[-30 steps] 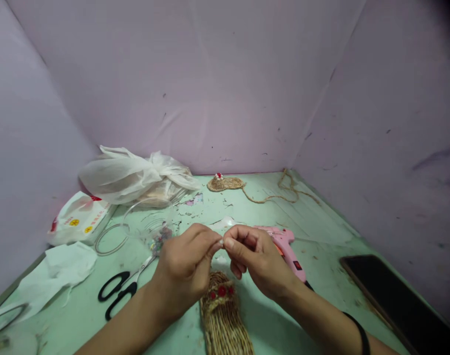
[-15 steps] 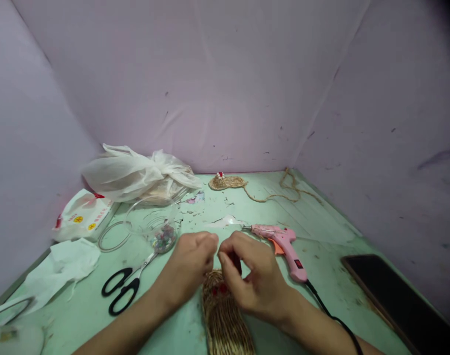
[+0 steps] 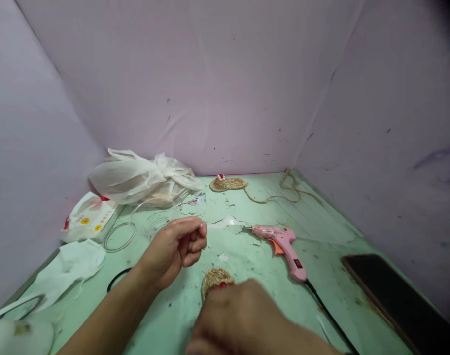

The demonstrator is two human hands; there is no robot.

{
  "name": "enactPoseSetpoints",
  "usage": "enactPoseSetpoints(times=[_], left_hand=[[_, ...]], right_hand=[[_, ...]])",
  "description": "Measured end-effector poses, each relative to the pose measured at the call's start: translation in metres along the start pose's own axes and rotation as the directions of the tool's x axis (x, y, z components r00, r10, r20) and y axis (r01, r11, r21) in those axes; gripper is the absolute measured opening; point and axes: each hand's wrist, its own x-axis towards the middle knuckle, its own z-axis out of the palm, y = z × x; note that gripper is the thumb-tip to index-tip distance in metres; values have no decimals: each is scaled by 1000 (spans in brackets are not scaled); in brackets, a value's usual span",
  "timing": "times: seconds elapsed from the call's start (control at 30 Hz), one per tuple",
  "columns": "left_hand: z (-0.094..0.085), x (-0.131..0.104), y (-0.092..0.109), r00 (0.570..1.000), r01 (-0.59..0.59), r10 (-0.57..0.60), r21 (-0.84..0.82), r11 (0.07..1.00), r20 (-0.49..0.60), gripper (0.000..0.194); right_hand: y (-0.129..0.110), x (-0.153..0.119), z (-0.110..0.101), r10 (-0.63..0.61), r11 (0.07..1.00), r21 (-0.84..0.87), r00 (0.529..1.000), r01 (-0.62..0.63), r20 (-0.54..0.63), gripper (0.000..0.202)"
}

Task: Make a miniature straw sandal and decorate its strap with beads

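Observation:
My left hand (image 3: 182,249) is raised above the table's middle, fingers curled, thumb and forefinger pressed together. A tiny pale bit shows at the fingertips, too small to name. Low in front, my right hand (image 3: 239,315) covers most of a slipper-shaped piece of coiled twine (image 3: 215,280) with red beads (image 3: 223,284). Its fingers are hidden and blurred, so I cannot tell what they grip. Just beyond my hands lies a pink glue gun (image 3: 280,239), its nozzle pointing left over a clear plastic scrap (image 3: 228,222). Behind my left forearm, only part of a black scissor handle (image 3: 116,277) shows.
A second twine slipper (image 3: 228,184) with a loose cord (image 3: 271,198) lies at the back. White plastic bag (image 3: 143,177), tissue pack (image 3: 93,214), wire coil (image 3: 117,237) and face mask (image 3: 71,264) lie left. A dark phone (image 3: 398,301) lies right; the gun's cable (image 3: 331,318) runs forward.
My hands were close together above the twine slipper. Now the left has moved up and left, turned palm inward; the right has dropped towards me over the slipper.

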Motion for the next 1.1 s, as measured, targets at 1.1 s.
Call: enactPoseSetpoints(times=[1.1], left_hand=[[11,2,-23,1000,13,-12,163,986,-8,28]], right_hand=[[25,10,-27,244,960,237,862,-149,-444,8]])
